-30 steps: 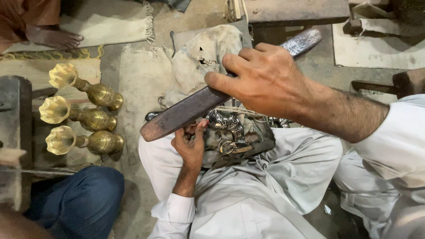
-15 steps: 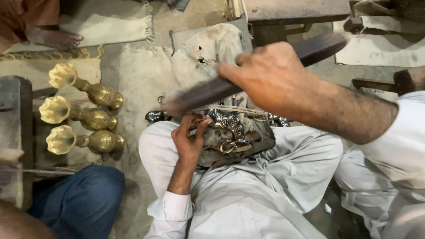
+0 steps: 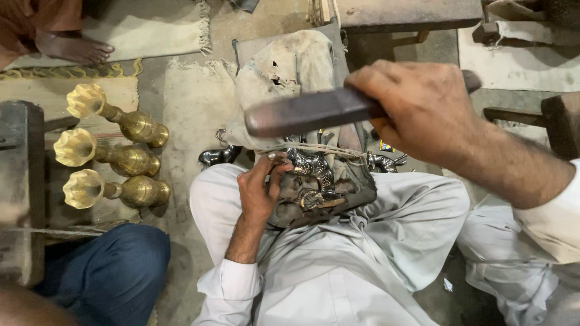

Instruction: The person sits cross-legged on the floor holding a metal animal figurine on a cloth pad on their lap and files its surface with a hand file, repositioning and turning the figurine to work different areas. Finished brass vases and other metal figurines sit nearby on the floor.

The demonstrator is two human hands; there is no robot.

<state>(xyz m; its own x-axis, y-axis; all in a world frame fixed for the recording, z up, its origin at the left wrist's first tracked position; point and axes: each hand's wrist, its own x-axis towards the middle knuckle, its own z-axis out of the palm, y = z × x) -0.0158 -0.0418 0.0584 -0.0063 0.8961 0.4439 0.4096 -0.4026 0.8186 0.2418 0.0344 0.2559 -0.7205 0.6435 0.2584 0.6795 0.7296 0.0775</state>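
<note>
The floor (image 3: 181,139) is bare, dusty concrete, partly covered by a pale fringed rug (image 3: 145,27) at the top left and a worn, holed cloth (image 3: 290,66) spread in the middle. Three brass vases (image 3: 115,154) lie on their sides in a row on a woven mat (image 3: 36,90) at the left, next to a dark wooden block (image 3: 21,193), while a low wooden bench (image 3: 411,15) stands at the top and another wooden piece (image 3: 559,121) juts in from the right. The light is even and dim, casting soft shadows.
</note>
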